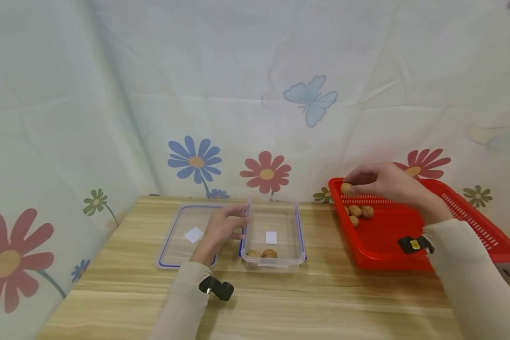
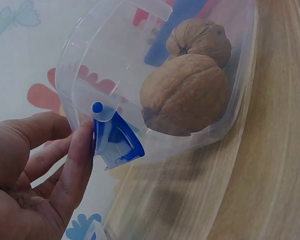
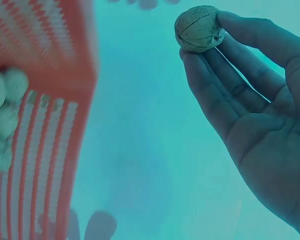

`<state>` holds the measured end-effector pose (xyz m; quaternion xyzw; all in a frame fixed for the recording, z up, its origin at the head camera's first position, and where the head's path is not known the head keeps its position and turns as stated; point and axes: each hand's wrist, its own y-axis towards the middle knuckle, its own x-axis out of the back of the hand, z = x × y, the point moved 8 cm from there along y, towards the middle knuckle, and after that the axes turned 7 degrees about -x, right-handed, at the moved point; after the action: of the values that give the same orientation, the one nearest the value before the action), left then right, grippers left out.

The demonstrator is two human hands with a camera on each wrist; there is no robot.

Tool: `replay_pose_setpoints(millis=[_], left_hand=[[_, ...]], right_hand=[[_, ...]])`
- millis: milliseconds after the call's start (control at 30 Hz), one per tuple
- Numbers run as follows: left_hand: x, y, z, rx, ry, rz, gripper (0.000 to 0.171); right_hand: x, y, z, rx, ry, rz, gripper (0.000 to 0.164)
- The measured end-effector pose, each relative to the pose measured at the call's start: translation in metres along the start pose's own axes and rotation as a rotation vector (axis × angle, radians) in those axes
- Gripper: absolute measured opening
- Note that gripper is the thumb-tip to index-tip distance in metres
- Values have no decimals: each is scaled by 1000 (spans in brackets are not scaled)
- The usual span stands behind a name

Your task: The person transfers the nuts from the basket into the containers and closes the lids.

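A walnut (image 3: 200, 29) is pinched between the thumb and fingertips of my right hand (image 1: 384, 182), held up by the left rim of the red basket (image 1: 357, 255). In the right wrist view it sits clear of the basket wall. My left hand (image 1: 223, 226) touches the left side of a clear plastic box (image 1: 276, 262), its fingers fairly straight. Seen from the left wrist, those fingertips lie against the wall beside a blue latch (image 2: 117, 142). Two walnuts (image 2: 187, 95) lie inside the box at its near end. Several more walnuts (image 1: 367, 212) are grouped in the basket's left part.
A clear lid with a blue seal (image 1: 165, 250) lies flat left of the box, partly behind my left hand. Both rest on a wood-grain table (image 1: 323, 302). Behind stands a floral curtain (image 1: 238, 118), close to the table's back edge.
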<state>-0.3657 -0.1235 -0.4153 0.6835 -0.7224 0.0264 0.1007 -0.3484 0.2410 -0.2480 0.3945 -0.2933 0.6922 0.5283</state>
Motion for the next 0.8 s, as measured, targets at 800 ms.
replay_pose_setpoints(millis=[800], left_hand=[[0, 1, 0, -9, 2, 1, 44]], right_hand=[[-75, -18, 76, 238, 286, 47, 29]])
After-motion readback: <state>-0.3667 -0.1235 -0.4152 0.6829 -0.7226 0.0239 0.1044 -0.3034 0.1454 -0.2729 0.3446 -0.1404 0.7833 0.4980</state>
